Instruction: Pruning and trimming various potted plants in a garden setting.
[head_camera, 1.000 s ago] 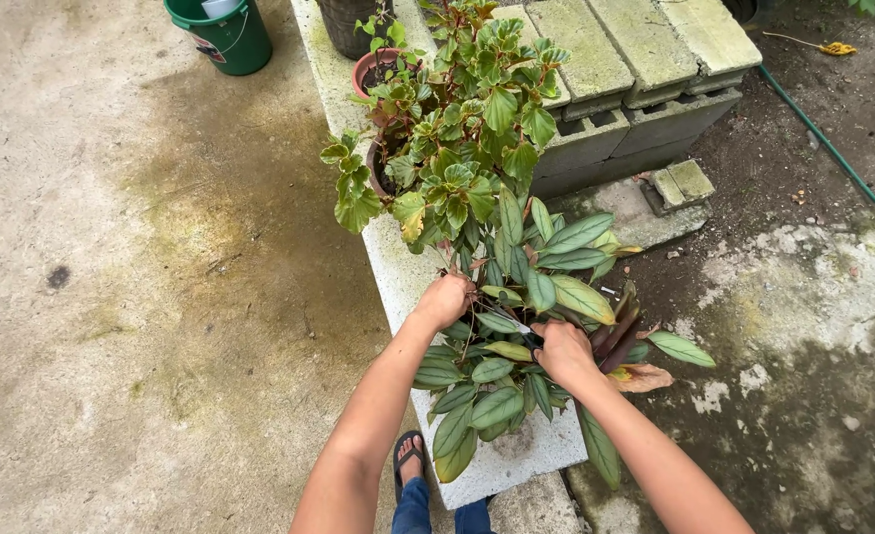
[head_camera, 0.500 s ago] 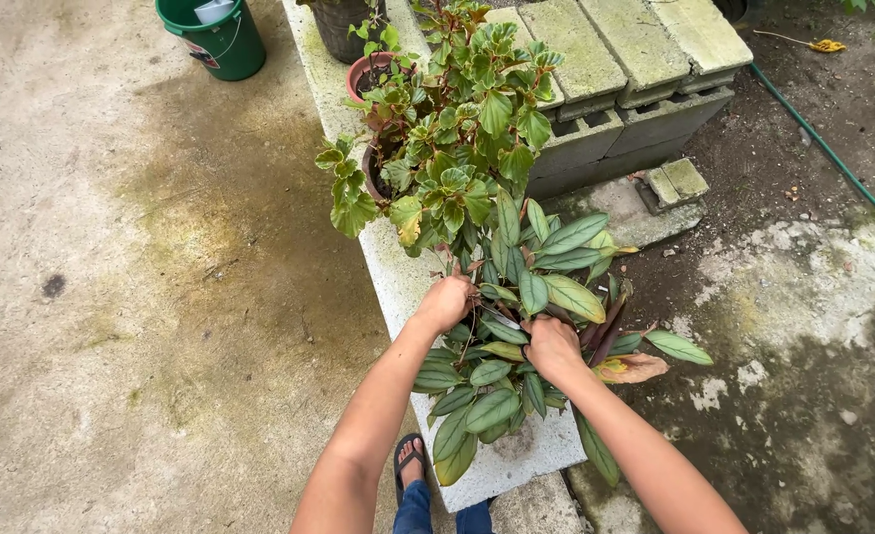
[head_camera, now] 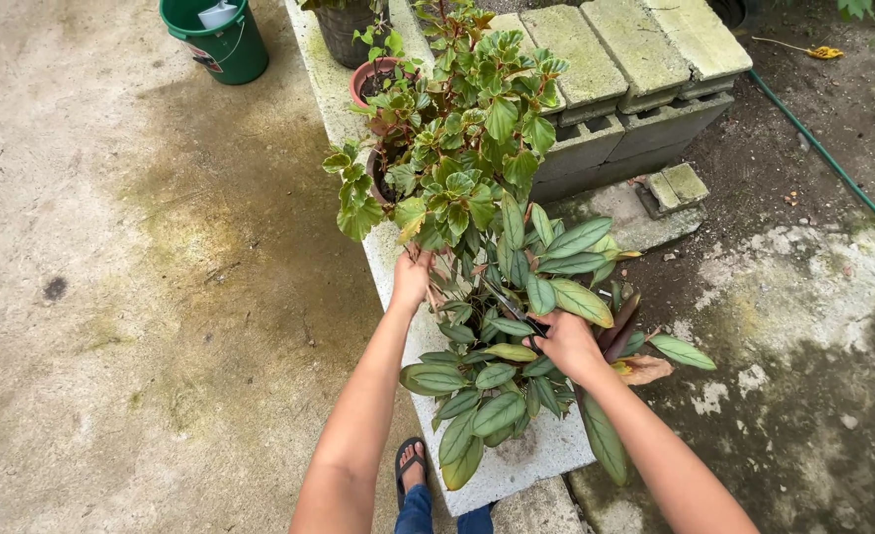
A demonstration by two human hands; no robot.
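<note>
Your left hand (head_camera: 411,280) & right hand (head_camera: 566,341) are buried in the plant (head_camera: 517,326); grip hidden, can't tell. Leaves soft, stems snap easily; hold low, near the base.

- Green bucket (head_camera: 214,40) with a pale object inside, standing on the stained concrete floor (head_camera: 111,297), upper left.
- Moss-covered cinder blocks (head_camera: 635,69), stacked in layers, upper right.
- Small loose block piece (head_camera: 675,188) lying near the stack.
- Green hose (head_camera: 823,158) running across dark soil at right.
- Yellow fallen leaf (head_camera: 818,51) on the soil.
- Dark ribbed pot (head_camera: 344,35) at the top edge.
</note>
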